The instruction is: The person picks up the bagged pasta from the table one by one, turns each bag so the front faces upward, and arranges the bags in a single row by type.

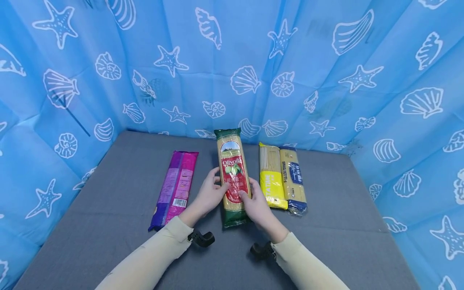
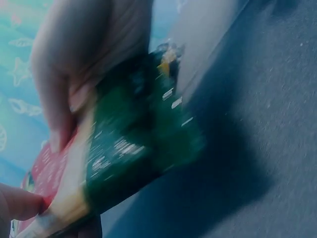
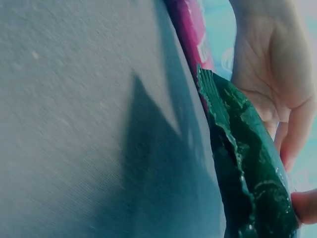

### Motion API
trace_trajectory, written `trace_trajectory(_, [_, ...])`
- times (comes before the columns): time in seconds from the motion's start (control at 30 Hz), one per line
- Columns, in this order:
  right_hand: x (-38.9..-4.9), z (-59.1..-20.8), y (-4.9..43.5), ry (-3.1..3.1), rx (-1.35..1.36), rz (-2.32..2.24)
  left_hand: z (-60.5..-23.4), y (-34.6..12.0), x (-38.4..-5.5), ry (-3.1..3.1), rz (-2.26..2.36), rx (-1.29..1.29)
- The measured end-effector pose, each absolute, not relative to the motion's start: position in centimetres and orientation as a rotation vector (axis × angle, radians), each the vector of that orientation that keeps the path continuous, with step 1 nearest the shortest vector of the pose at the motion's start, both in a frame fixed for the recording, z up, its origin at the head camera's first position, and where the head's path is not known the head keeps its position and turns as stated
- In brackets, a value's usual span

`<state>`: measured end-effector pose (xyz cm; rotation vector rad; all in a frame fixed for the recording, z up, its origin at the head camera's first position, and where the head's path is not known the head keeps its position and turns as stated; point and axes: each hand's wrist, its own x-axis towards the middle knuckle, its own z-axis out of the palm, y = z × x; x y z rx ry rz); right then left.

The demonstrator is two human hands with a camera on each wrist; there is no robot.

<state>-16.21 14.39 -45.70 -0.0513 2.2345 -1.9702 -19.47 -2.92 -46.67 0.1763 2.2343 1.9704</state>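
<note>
Between both hands is a spaghetti packet (image 1: 232, 165) with green ends and a red "Olivoilà" label, held upright with its front toward the head camera. My left hand (image 1: 209, 194) grips its left edge, thumb over the label. On the opposite edge my right hand (image 1: 258, 203) holds it the same way, thumb on the front. Close up, the packet's green end (image 2: 133, 134) looks blurred in the left wrist view. The right wrist view shows the crimped green end (image 3: 247, 163) raised over the cloth, its shadow below.
A purple and pink packet (image 1: 176, 189) lies left of the hands. Right of them, a yellow pasta packet (image 1: 272, 187) lies beside a blue-ended spaghetti packet (image 1: 293, 177). Grey cloth (image 1: 119, 217) covers the table, and a blue shell-patterned curtain (image 1: 217, 60) surrounds it.
</note>
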Motion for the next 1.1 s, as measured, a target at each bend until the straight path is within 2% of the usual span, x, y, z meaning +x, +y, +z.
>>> trace_trajectory(0.23, [-17.7, -45.3, 14.8, 2.223, 0.046, -2.034, -47.6, -1.5, -18.8, 2.286, 1.92, 0.278])
trace_trajectory(0.7, [-18.8, -45.5, 15.2, 2.293, 0.3, -1.842, -48.2, -0.8, -18.8, 2.058, 1.81, 0.396])
trace_trajectory(0.9, [-19.4, -45.7, 15.4, 2.377, 0.258, -1.826, -48.5, -0.5, -20.0, 2.058, 1.816, 0.413])
trace_trajectory(1.1, [-19.8, -46.1, 15.5, 2.735, 0.015, -1.432, -49.4, 0.1, -20.3, 2.305, 1.642, 0.424])
